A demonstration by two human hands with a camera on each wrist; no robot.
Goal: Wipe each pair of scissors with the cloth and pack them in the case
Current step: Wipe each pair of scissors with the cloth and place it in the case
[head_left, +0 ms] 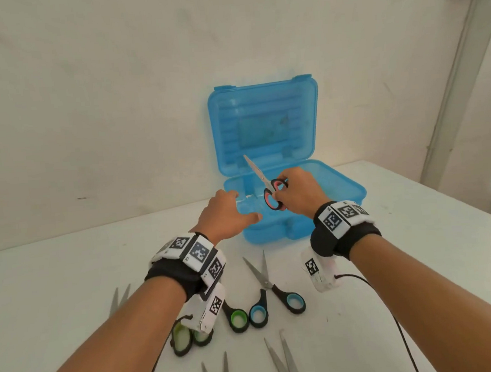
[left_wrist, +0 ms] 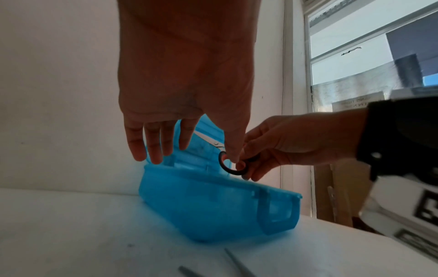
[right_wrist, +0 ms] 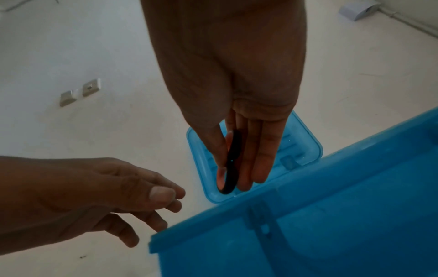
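Observation:
The open blue case (head_left: 345,190) stands at the back of the white table with its lid (head_left: 264,117) upright against the wall. My right hand (head_left: 296,192) pinches the handle rings of the pink-and-black scissors (head_left: 271,194) above the case's base, blades closed and pointing up and to the left. In the right wrist view, thumb and fingers clamp the black ring (right_wrist: 233,165). My left hand (head_left: 230,212) hovers open, fingers straight, at the case's left front edge, holding nothing. Its fingers (left_wrist: 154,148) hang just left of the scissors (left_wrist: 224,165). No cloth is in view.
Blue-handled scissors (head_left: 272,293) lie open on the table in front of the case. Green-handled scissors (head_left: 237,318) and a second green pair (head_left: 183,339) are partly hidden by my left wrist. More blade tips (head_left: 284,359) show along the near edge. A black cable (head_left: 396,320) trails from my right wrist.

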